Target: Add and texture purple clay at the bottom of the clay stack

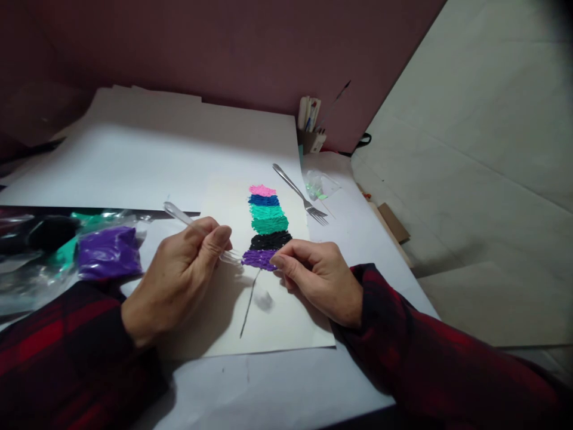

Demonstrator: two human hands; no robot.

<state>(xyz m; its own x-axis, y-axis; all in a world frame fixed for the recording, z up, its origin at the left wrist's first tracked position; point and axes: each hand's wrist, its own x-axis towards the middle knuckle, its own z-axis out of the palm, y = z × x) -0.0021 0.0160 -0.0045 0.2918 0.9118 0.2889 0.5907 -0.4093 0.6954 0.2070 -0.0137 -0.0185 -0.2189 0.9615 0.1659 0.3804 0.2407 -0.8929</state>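
In my left hand (179,269) is a clear plastic fork (181,214), its tines at the left edge of a purple clay band (258,258). My right hand (316,275) is closed, thumb and forefinger together at the band's right edge; what they hold, if anything, is hidden. Above the purple lie rough-textured bands of black clay (271,240), green clay (267,218), blue clay (264,200) and pink clay (262,190). All sit on a cream sheet of paper (286,328). A thin dark line runs down the sheet below the purple, beside a grey smudge.
A metal fork (301,194) lies right of the bands, near a crumpled clear wrapper (320,184). Bagged purple clay (108,252) and other plastic bags are at left. Large white sheets (179,143) cover the back; a pen holder (311,134) stands by the wall.
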